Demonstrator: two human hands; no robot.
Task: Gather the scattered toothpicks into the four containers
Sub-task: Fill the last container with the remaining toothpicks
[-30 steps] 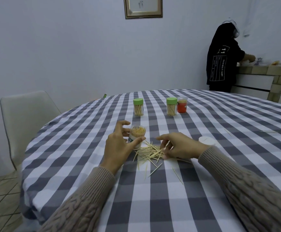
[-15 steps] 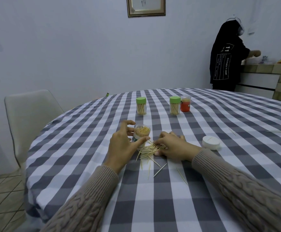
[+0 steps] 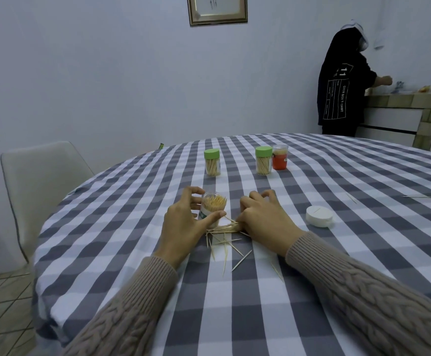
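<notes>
Across the round surface (image 3: 363,227) runs a grey-and-white checked cloth; a pale chair (image 3: 37,186) stands at its left edge, and behind it is a plain wall with a framed picture (image 3: 218,9). At the far right a person in a black hooded top (image 3: 342,88) faces a tiled counter (image 3: 414,101).

Near the middle, the left hand (image 3: 183,224) has its grip closed around an open clear container (image 3: 212,209), upright and packed with toothpicks standing on end. Just beside it, the right hand (image 3: 265,219) curls its fingers over a bundle of toothpicks (image 3: 223,228) lying flat, long axis running left to right, tips toward the container. Loose toothpicks (image 3: 228,249) lie scattered just in front of the bundle, pointing every way. A white lid (image 3: 319,216) sits to the right, apart from the hands.

Farther back stand two green-capped containers (image 3: 212,162) (image 3: 263,160) and an orange-labelled container (image 3: 280,157), all upright; the orange one stands just beside the right green one.
</notes>
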